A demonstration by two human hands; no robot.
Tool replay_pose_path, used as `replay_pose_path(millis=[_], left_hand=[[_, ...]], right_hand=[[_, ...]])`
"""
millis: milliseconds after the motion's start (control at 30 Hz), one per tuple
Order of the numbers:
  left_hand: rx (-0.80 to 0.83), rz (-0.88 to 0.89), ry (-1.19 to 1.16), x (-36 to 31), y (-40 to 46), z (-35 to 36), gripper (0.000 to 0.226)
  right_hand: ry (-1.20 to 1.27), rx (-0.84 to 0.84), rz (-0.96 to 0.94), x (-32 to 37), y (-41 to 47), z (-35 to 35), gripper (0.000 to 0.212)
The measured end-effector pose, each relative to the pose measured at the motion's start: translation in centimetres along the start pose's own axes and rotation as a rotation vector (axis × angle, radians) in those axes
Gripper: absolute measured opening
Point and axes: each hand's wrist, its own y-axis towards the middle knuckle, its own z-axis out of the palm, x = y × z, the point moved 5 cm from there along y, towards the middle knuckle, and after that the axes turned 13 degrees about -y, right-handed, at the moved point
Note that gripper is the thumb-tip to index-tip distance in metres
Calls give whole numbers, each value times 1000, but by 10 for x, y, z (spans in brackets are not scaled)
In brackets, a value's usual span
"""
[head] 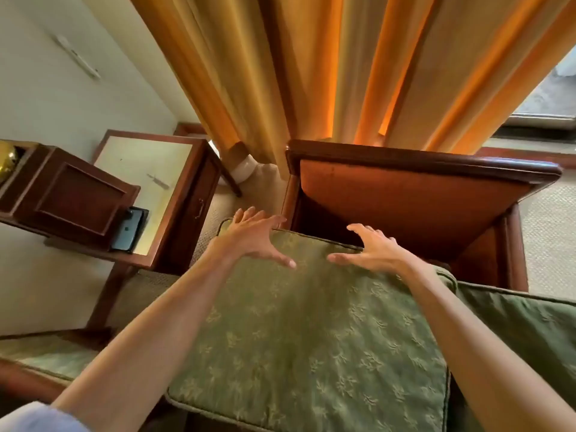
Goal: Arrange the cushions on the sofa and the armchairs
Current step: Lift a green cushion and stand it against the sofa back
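Note:
A large green cushion [311, 332] with a pale leaf pattern fills the lower middle of the head view. My left hand [255, 238] lies over its far left corner with fingers spread, thumb on the top face. My right hand [371, 249] rests on its far edge, fingers apart and curling over the rim. A second green cushion [526, 325] lies to the right, partly under the first. Beyond the cushion stands a wooden armchair frame [420, 194] with a bare orange-brown back panel and no cushion in it.
A small wooden side table [174, 194] with a pale top stands at the left, a dark wooden box [68, 194] and a phone [129, 229] beside it. Orange curtains [311, 73] hang behind the armchair. Another green upholstered seat [46, 357] shows at lower left. Beige carpet covers the floor.

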Motion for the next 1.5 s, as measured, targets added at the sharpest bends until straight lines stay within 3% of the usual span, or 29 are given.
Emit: replay_pose_path(millis=[100, 167, 300, 367, 600, 700, 800, 967, 1100, 1167, 1233, 1367, 1500], left_hand=[[137, -27, 177, 2, 30, 9, 135], [236, -91, 195, 6, 47, 15, 141], [343, -229, 260, 1, 64, 12, 149], [358, -284, 271, -6, 63, 10, 143], [381, -346, 257, -6, 29, 9, 133], [386, -344, 286, -5, 10, 9, 129], [380, -352, 309, -7, -21, -5, 126], [231, -262, 145, 1, -85, -34, 147], [27, -59, -3, -12, -162, -71, 129], [-128, 39, 3, -21, -207, -71, 132], [-288, 111, 40, -25, -243, -51, 134], [-436, 184, 76, -44, -282, 4, 127], [-527, 218, 90, -54, -301, 26, 129]], right_hand=[[-101, 166, -23, -9, 43, 13, 124], [-43, 311, 9, -18, 67, 26, 124], [112, 517, 27, -24, 85, 37, 88], [169, 578, 42, -26, 86, 38, 91], [188, 535, 79, -15, 61, 44, 112], [135, 499, 12, 6, 44, 39, 95], [56, 422, -43, 32, 16, 21, 95], [-111, 136, -160, 72, -54, -30, 96], [-278, -138, -245, 105, -134, -71, 115], [-375, -272, -269, 116, -175, -75, 124], [-461, -269, -246, 118, -200, -63, 130], [-705, -62, -122, 130, -221, -29, 141], [-698, -126, -389, 181, -231, 1, 135]])
